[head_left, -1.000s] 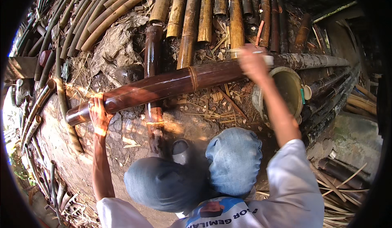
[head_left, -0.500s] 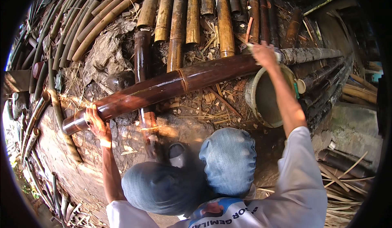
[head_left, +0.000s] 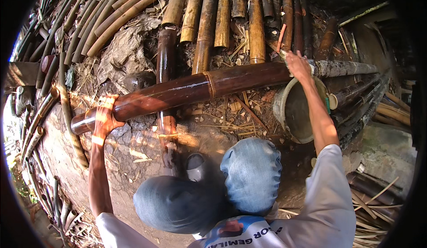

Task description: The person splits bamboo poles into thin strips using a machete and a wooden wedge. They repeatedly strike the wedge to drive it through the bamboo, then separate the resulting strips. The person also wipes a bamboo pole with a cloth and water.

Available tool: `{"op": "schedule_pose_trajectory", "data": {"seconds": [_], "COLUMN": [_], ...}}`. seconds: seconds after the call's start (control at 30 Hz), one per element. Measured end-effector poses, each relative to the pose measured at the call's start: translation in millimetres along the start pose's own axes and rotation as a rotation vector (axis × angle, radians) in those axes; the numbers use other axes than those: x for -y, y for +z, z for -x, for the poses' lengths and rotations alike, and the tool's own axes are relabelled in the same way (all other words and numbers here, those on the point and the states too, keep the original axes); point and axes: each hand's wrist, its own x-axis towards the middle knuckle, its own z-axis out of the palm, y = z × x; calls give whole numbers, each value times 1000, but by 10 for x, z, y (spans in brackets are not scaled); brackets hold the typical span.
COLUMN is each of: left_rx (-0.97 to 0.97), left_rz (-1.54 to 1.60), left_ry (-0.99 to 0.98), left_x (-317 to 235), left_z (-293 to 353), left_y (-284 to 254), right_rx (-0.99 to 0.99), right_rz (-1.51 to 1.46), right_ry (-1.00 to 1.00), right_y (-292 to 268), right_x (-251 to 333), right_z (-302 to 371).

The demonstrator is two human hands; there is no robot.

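Observation:
A thick, dark brown bamboo pole (head_left: pixel 178 91), wet and shiny, lies crosswise in front of me, its left end a little nearer. My left hand (head_left: pixel 106 114) grips it close to that end, fingers laid over the top and thumb on the near side. Toward the far right of the pole, my right hand (head_left: pixel 299 66) is closed and pressed on the surface. Pale bits of something show at the edges of that hand, too little to name. Beneath the pole runs another dark bamboo piece (head_left: pixel 166 61), crossing it like a support.
A bucket of murky water (head_left: pixel 299 110) stands below my right forearm. Several bamboo poles (head_left: pixel 206 26) lie side by side beyond, and more curve along the left (head_left: pixel 126 19). A pale, rough pole (head_left: pixel 344 69) extends to the right. Split strips (head_left: pixel 378 212) lie at lower right.
My left hand has shifted farther over the pole and now wraps it more fully. The pole's left end sits slightly higher in view. My right hand stays near the same stretch of pole.

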Motion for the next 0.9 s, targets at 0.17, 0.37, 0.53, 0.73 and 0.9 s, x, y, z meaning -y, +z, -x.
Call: {"op": "schedule_pose_trajectory", "data": {"seconds": [0.17,0.37,0.53,0.73,0.9], "left_rx": [15,-61,-272,-299,-310], "left_rz": [-53,-107,-201,-246,-261], "left_ry": [-118,-131,-149,-108,-167], "left_x": [-172,-293,-561,-572,-621], "left_z": [81,303,-87,0,76], "left_y": [54,43,176,189,205], "right_rx": [316,122,138,-506,195], "right_rz": [-287,-366,-233,-340,34], "right_ry": [-173,-87,-61,-574,-58], "right_y": [-390,-127,59,-312,11], "right_x": [2542,1652,28,3014,422], "right_z": [63,152,-114,66,-68]}}
